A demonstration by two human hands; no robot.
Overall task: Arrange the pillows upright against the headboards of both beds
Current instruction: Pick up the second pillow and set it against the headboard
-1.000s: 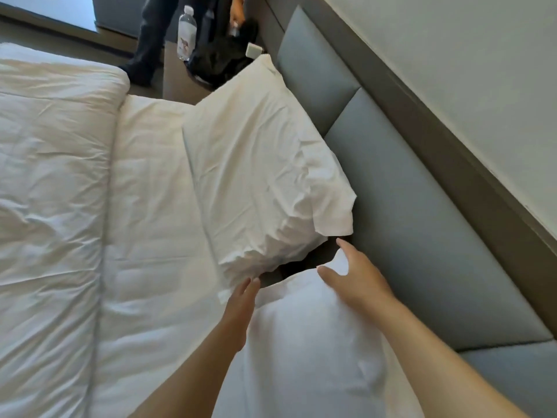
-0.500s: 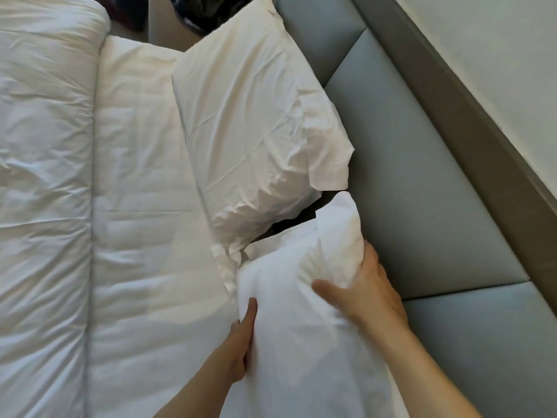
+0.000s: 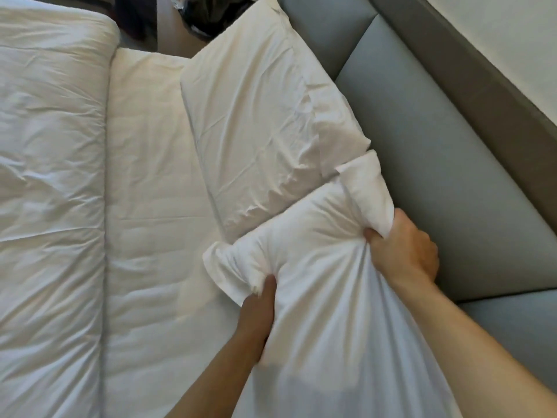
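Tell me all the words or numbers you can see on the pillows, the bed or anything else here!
None can be read. The near pillow, far pillow, duvet and grey headboard are plain. The dark bag at the top edge is cut off and blurred, with no text I can make out.

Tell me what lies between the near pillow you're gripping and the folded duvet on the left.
In the head view, only bare white sheet lies between the near pillow, gripped by left hand and right hand, and the duvet.

Both hands, left (image 3: 256, 312) and right (image 3: 402, 250), grip the near pillow (image 3: 325, 297) (fabric bunched) beside the grey headboard (image 3: 437, 152).
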